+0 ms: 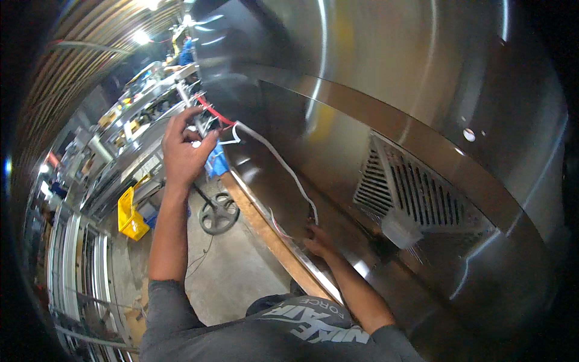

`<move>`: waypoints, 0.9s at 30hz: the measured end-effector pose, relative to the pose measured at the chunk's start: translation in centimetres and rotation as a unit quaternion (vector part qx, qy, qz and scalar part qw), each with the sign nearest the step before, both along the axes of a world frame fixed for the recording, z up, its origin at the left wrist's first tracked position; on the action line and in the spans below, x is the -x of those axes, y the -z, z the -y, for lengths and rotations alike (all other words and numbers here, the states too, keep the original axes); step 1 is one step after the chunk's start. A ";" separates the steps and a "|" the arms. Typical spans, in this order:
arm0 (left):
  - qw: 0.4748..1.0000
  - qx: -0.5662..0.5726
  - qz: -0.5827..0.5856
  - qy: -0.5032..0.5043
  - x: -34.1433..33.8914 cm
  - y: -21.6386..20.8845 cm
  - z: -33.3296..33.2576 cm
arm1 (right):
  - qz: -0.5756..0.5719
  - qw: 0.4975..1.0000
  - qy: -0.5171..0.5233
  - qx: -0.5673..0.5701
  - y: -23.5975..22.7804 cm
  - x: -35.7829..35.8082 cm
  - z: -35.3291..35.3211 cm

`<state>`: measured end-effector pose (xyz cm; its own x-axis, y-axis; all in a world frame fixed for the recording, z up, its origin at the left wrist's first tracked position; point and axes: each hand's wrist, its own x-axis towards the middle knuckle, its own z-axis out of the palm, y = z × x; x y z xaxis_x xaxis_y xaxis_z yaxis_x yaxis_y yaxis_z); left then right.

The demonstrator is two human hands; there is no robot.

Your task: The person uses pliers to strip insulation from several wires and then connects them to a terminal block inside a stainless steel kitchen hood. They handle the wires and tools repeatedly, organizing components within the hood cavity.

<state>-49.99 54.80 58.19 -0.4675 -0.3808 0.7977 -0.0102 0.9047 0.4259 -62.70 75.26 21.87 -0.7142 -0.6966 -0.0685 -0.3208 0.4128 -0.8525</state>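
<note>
My left hand (184, 148) is raised at the near edge of a large stainless-steel sheet-metal body. Its thumb and fingers curl around the thin white end of a cable. The white-grey cable (278, 158) loops beside that hand and runs down across the brown metal panel toward my right hand (319, 242). There my right fingers close around its lower part; the fingertips are dark and partly hidden. A red wire (216, 113) lies just beyond my left fingers. Thin loose wires (276, 224) hang over the metal edge near my right hand.
A slotted metal vent (416, 187) with a whitish block (400, 228) sits on the right of the panel. A wooden strip (271, 235) runs along the near edge. On the floor are a spoked wheel (219, 213) and a yellow crate (130, 215). Cluttered benches (142, 105) stand at far left.
</note>
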 end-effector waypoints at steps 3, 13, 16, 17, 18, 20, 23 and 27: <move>0.997 0.013 -0.060 0.044 1.1 -2.1 -0.3 | -0.053 0.990 0.040 0.122 1.3 1.4 -1.5; 0.974 0.201 -0.084 0.056 -2.5 -9.4 1.5 | -0.168 0.945 -0.025 0.278 -8.6 -2.1 -6.5; 0.964 0.244 -0.062 0.090 -3.0 -10.9 0.0 | -0.224 0.909 0.008 0.350 -12.2 -3.1 -8.2; 0.965 0.204 -0.059 0.154 -3.3 -10.4 -0.7 | -0.202 0.913 0.006 0.354 -13.1 -3.4 -8.7; 0.960 0.165 -0.056 0.221 -3.4 -10.6 -1.9 | -0.182 0.916 0.007 0.358 -14.4 -3.4 -9.1; 0.943 0.236 -0.014 0.236 -1.7 -11.1 -4.3 | -0.114 0.912 0.016 0.395 -16.8 -2.6 -11.2; 0.921 0.273 0.136 0.240 -0.7 -12.0 -9.5 | 0.040 0.871 0.016 0.490 -24.4 -2.3 -12.9; 0.824 0.420 0.219 0.311 0.4 -11.9 -13.8 | -0.037 0.878 0.000 0.478 -34.0 -3.1 -12.8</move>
